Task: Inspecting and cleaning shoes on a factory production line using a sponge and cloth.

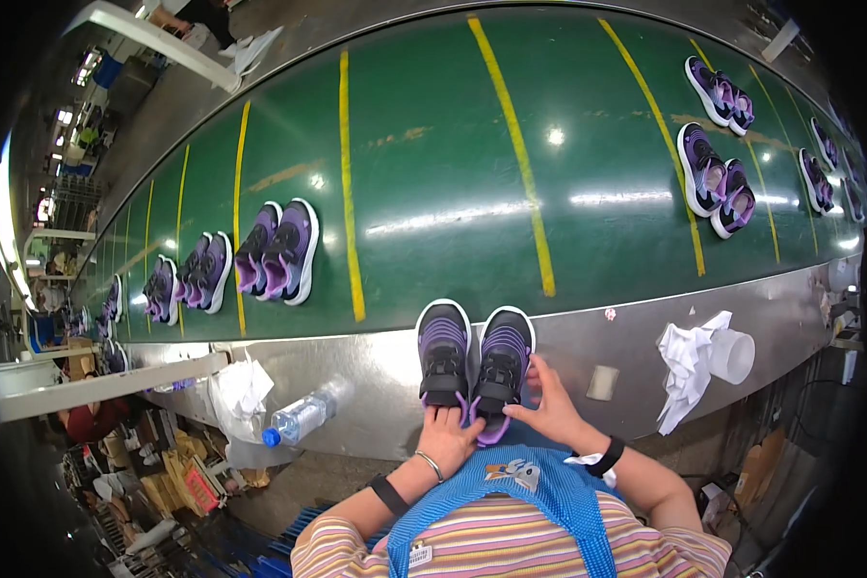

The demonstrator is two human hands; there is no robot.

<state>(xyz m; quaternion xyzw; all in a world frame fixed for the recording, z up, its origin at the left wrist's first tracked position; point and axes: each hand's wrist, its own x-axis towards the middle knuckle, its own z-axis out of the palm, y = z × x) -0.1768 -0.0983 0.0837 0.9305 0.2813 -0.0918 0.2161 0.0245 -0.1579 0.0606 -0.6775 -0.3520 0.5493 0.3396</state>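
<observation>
Two black and purple children's sneakers with white soles stand side by side in front of me, toes pointing away, at the edge of the metal ledge. My left hand (446, 442) grips the left sneaker (443, 349) at its heel opening, fingertips tucked inside; its thumb reaches toward the right sneaker's collar. Beside the right sneaker (505, 352), my right hand (553, 408) has its thumb near the heel opening and its fingers apart along the outer side. The insides of both shoes are mostly hidden.
Beyond the metal ledge (385, 414) runs a green conveyor belt (433, 125) with yellow lines. Matching sneakers (277, 252) sit on it at left, others (716, 180) at right. A plastic bottle (303, 414), crumpled white paper (689, 361) and a translucent cup (732, 356) lie along the ledge.
</observation>
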